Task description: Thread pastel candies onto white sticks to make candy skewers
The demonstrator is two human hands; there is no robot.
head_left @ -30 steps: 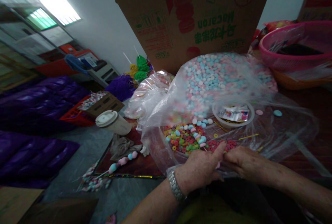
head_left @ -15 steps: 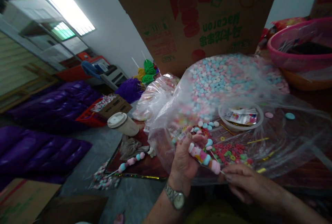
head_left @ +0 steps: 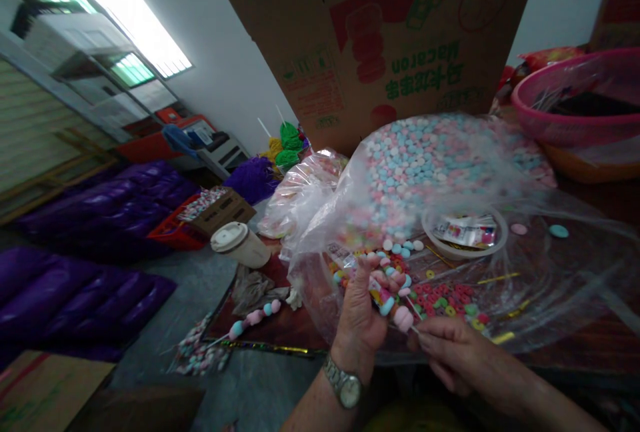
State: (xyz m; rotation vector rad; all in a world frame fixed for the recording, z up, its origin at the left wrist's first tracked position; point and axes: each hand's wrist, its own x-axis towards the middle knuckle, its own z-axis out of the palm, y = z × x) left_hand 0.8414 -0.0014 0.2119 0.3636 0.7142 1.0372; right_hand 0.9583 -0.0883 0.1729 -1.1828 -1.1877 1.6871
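Observation:
A candy skewer (head_left: 403,319) with pink, blue and yellow pieces on a thin white stick is between my hands, over the front edge of the table. My left hand (head_left: 361,315), wearing a watch, is closed around its upper pieces, and the fingers partly hide them. At the lower end, my right hand (head_left: 457,351) pinches the bare stick below a pink marshmallow. Red, green and yellow candy rings (head_left: 447,297) lie on plastic just behind. A finished-looking candy skewer (head_left: 254,317) rests on the table's left corner.
A big clear bag of pastel candies (head_left: 415,159) leans against a cardboard box (head_left: 400,39). A round plastic tub (head_left: 502,245) holds printed packets. A lidded cup (head_left: 243,245) stands left, and a pink basin (head_left: 525,109) stands right. More skewers (head_left: 197,352) lie below the table edge.
The candy skewer has shifted left and slightly up, so my left fingers cover more of its pieces. My right hand has moved left with the stick. The view has tilted slightly.

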